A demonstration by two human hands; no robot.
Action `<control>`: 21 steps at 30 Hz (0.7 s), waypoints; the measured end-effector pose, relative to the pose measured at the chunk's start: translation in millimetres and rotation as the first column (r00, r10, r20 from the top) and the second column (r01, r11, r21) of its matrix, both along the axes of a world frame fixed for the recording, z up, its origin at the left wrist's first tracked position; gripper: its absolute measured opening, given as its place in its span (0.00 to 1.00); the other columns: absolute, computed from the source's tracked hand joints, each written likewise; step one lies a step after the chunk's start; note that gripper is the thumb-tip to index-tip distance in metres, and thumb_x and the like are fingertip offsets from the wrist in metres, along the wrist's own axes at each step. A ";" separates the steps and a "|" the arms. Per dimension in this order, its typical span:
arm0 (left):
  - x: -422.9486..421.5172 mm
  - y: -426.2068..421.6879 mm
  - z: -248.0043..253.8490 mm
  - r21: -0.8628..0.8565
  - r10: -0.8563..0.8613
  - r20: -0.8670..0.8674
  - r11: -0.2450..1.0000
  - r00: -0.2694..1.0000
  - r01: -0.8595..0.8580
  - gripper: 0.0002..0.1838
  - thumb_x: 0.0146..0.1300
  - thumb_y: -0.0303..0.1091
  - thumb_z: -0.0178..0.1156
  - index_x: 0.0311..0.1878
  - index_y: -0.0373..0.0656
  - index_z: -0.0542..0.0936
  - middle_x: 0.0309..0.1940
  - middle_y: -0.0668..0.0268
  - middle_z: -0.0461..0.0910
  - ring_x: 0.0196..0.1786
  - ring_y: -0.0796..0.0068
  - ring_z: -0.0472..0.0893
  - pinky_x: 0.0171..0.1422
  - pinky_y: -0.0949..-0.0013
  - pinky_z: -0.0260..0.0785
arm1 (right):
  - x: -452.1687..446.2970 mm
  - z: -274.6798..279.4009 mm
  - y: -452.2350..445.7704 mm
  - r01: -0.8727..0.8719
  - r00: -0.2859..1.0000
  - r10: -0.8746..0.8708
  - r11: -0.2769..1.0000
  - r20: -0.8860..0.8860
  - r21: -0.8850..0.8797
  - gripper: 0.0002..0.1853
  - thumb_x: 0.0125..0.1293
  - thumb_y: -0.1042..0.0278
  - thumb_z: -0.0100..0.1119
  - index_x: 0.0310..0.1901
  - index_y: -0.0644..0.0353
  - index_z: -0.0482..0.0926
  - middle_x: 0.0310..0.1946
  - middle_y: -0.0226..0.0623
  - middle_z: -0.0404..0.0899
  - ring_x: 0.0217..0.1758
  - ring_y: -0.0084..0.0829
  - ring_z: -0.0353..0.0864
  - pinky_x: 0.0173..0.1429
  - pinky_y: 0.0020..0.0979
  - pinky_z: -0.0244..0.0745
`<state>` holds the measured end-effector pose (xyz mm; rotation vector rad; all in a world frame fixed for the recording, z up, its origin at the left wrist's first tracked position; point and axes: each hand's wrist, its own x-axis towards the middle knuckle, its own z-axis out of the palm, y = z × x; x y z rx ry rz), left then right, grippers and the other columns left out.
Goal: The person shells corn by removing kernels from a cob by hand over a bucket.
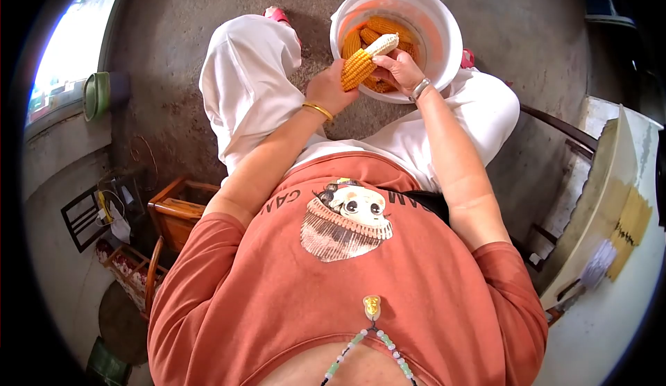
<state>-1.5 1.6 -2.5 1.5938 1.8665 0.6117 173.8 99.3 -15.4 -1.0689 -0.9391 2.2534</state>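
Note:
A corn cob (pixel 358 69) is held slantwise over the near rim of a white bucket (pixel 444 22). Yellow kernels cover its lower part, while its upper end is bare and white. My left hand (pixel 330 89), with a gold bangle at the wrist, is closed round the kernel-covered end. Against the cob's right side, near where kernels meet bare core, my right hand (pixel 400 70) has its fingers curled in; some fingertips are hidden. A watch is on that wrist. Several yellow corn cobs (pixel 388 27) lie inside the bucket, partly covered by my hands and the held cob.
The bucket stands on a grey concrete floor (pixel 173 60) between my white-trousered knees. Wooden furniture (pixel 182 212) is at the left, below a window (pixel 69 46) with a green container (pixel 96 97) beside it. A pale panel (pixel 590 206) stands at the right.

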 end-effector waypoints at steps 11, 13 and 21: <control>-4.7 0.9 4.7 -0.018 -0.012 0.076 1.000 0.997 0.014 0.28 0.44 0.40 0.67 0.51 0.44 0.73 0.37 0.50 0.81 0.41 0.49 0.80 0.45 0.56 0.73 | -2.1 2.8 -6.4 -0.002 0.999 0.002 1.000 -0.040 0.004 0.24 0.64 0.63 0.61 0.57 0.65 0.68 0.52 0.39 0.73 0.56 0.33 0.76 0.57 0.36 0.79; -5.9 0.3 3.3 -0.024 -0.009 0.097 1.000 0.995 0.011 0.29 0.44 0.41 0.67 0.52 0.44 0.73 0.38 0.50 0.81 0.42 0.50 0.81 0.46 0.57 0.74 | 0.7 -1.1 -4.0 -0.021 0.998 0.019 0.999 -0.063 -0.025 0.22 0.65 0.64 0.60 0.56 0.66 0.68 0.52 0.39 0.73 0.55 0.33 0.76 0.57 0.36 0.79; -6.1 0.9 2.3 -0.019 -0.016 0.123 1.000 0.992 0.018 0.32 0.44 0.42 0.67 0.55 0.42 0.73 0.39 0.49 0.81 0.43 0.51 0.81 0.48 0.58 0.74 | 1.2 -18.7 -2.1 -0.078 0.992 0.061 0.985 0.107 0.157 0.21 0.67 0.62 0.57 0.55 0.66 0.70 0.51 0.40 0.74 0.55 0.33 0.76 0.58 0.35 0.79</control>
